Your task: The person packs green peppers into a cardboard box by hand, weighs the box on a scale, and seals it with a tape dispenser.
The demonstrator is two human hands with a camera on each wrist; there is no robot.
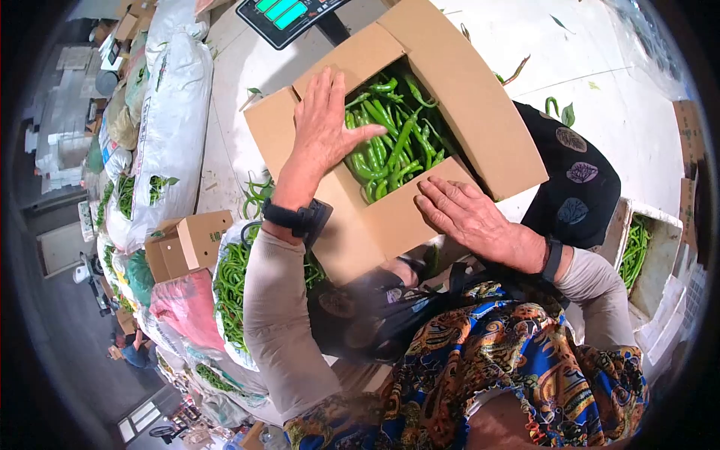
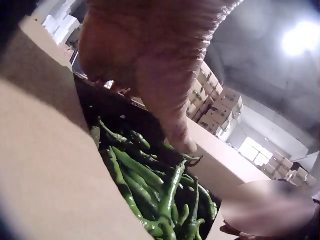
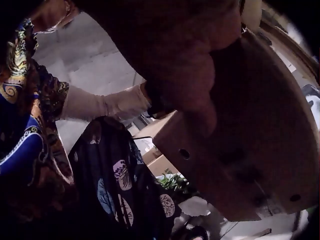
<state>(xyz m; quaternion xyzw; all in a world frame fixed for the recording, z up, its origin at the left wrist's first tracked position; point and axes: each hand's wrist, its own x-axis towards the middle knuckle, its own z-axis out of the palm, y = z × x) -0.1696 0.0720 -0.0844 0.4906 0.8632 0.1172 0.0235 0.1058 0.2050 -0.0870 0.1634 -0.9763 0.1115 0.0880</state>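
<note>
An open cardboard box [image 1: 345,240] with spread flaps is packed with long green chili peppers [image 1: 394,139]. My left hand [image 1: 322,124] lies with straight fingers on the flap at the box's upper left, its thumb stretched over the peppers. In the left wrist view the left thumb [image 2: 175,125] hangs just above the peppers [image 2: 145,185]. Flat on the near flap rests my right hand [image 1: 480,229], fingers extended toward the opening. The right wrist view is dark; the right hand [image 3: 185,70] lies against the box [image 3: 220,175].
A scale with a lit green display [image 1: 281,11] stands beyond the box. On the left are white sacks [image 1: 169,142], a smaller carton [image 1: 199,240] and a bag of green peppers [image 1: 234,289]. A white crate [image 1: 652,281] holding peppers sits right. Loose peppers [image 1: 555,105] lie on the floor.
</note>
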